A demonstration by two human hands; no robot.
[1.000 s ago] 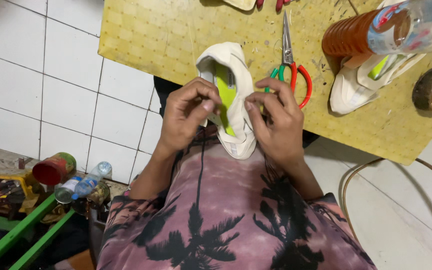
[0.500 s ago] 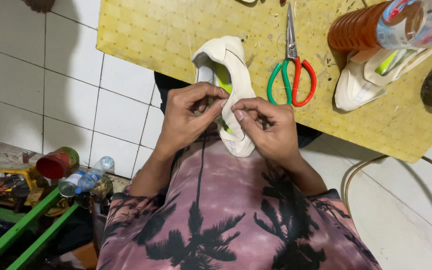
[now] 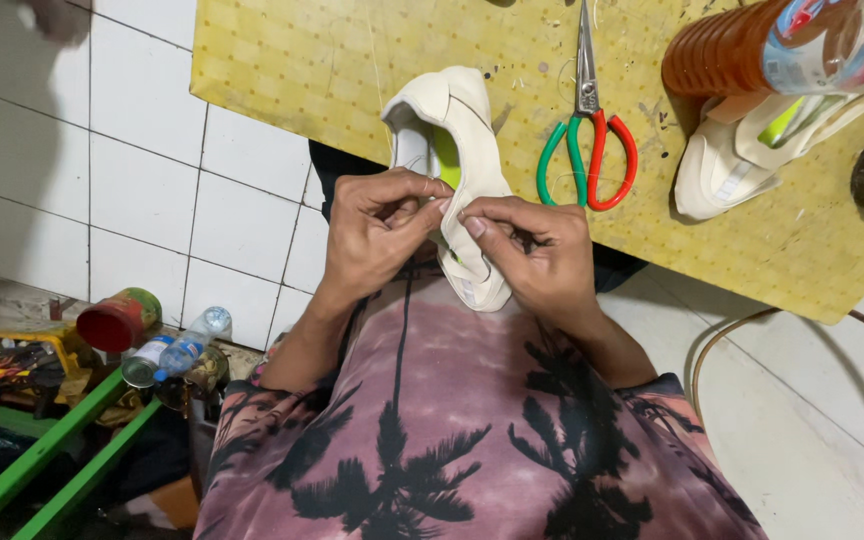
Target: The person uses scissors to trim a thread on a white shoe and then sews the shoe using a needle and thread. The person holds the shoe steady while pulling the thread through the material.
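White-tiled floor w/ a yellow board (image 3: 282, 70) as work surface, seen from above.

- Item in hand: cream shoe (image 3: 462, 130), lime lining, toe resting on board edge, heel end over the person's lap.
- Left hand (image 3: 377, 235): closed, fingers pinched on shoe's side edge. Right hand (image 3: 542, 255): closed, thumb and forefinger pinching same edge, touching left hand. Needle or thread too small to tell.
- Progress (judgement): shoe looks shaped and assembled; work at the edge appears mid-way. Second cream shoe (image 3: 742, 160) lies apart on board, right side, untouched for now.
- Tools: scissors (image 3: 592, 130), one green and one red handle, closed, just beside held shoe.
- Containers: plastic bottle (image 3: 752, 50), brown liquid, lying on board; red can (image 3: 117, 320) and small clear bottle (image 3: 187, 345) on floor, left, contents unclear.
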